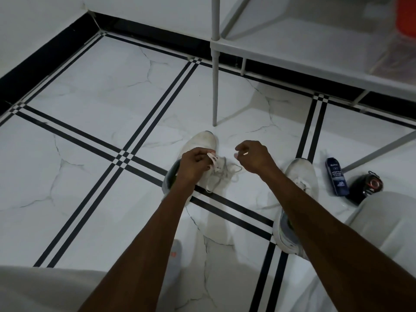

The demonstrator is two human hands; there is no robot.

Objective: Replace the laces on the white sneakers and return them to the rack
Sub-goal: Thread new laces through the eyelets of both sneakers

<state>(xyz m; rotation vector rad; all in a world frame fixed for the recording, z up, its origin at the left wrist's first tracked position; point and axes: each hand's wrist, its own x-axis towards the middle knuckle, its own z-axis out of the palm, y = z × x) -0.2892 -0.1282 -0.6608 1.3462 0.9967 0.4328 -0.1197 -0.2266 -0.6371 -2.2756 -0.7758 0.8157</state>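
Note:
Two white sneakers stand on the tiled floor. My left hand (194,164) sits on top of the left sneaker (202,143) and pinches its white lace (213,162) near the eyelets. Loose grey-white lace ends (231,171) trail off that shoe to the right. My right hand (253,156) hovers just right of it with fingers curled; a thin pale bit shows at its fingertips, too small to tell what it is. The right sneaker (301,172) lies under my right forearm, partly hidden, toe pointing away.
A white shoe rack (292,52) stands at the back right, one leg (215,97) reaching the floor just beyond the left sneaker. A dark blue cleaner bottle (336,176) and a black round container (365,185) lie at the right. My knees fill the lower corners.

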